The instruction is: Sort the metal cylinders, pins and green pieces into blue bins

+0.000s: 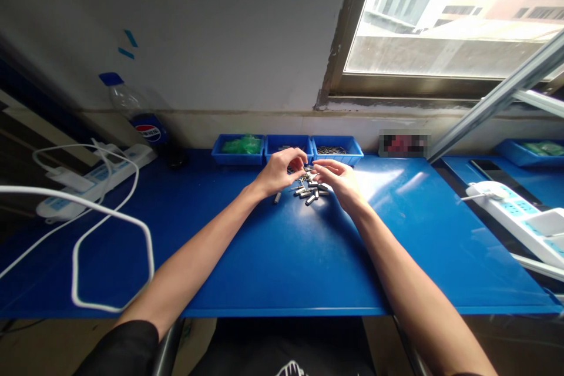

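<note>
Small metal cylinders and thin pins point(312, 192) lie in a loose pile on the blue tabletop point(282, 264). My left hand point(282, 170) is at the pile's left and upper edge, its fingers curled; what its fingertips hold, if anything, is too small to name. From the right, my right hand point(338, 179) reaches over the pile with thumb and forefinger close together around something tiny that I cannot make out. Behind the hands stand three blue bins: the left one point(238, 158) with green material, the middle one point(288, 142) partly hidden by my left hand, the right one point(337, 158) with thin metal pins.
A cola bottle point(152, 129) and a white power strip point(94, 179) are at the left, with a looping white cable point(147, 235). On the right are a metal frame bar point(493, 97), another power strip point(520, 217) and a blue tray point(529, 158).
</note>
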`<act>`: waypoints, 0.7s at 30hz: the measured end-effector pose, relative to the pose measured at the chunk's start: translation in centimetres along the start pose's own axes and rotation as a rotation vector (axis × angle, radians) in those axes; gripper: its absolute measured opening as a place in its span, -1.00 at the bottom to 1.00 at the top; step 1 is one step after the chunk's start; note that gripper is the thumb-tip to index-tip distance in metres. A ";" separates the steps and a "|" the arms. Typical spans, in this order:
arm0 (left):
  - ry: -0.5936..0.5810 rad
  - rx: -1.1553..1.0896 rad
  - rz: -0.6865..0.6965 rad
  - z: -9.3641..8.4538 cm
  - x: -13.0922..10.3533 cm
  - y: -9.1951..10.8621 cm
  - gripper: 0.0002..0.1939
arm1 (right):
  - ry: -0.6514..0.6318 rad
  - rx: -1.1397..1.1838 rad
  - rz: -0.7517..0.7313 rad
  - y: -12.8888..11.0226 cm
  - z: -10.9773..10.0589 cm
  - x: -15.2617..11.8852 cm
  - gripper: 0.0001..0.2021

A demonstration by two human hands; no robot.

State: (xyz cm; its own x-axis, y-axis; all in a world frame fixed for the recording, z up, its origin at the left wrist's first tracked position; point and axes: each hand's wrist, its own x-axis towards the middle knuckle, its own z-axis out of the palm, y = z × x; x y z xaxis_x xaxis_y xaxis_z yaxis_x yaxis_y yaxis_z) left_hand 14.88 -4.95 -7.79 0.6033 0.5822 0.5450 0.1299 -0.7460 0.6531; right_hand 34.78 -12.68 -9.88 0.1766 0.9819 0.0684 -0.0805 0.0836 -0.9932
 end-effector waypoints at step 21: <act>-0.441 0.356 -0.028 -0.5 -0.8 -1.6 -0.84 | 0.256 -0.034 -0.182 0.1 -0.7 0.7 -0.57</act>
State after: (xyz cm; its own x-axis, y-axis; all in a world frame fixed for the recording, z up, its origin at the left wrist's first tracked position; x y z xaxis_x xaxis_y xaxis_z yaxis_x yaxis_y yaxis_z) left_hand 13.84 -4.07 -8.98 0.8574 0.4702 0.2094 0.3616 -0.8397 0.4051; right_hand 35.56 -12.08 -9.99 0.4265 0.8765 0.2235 0.0072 0.2438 -0.9698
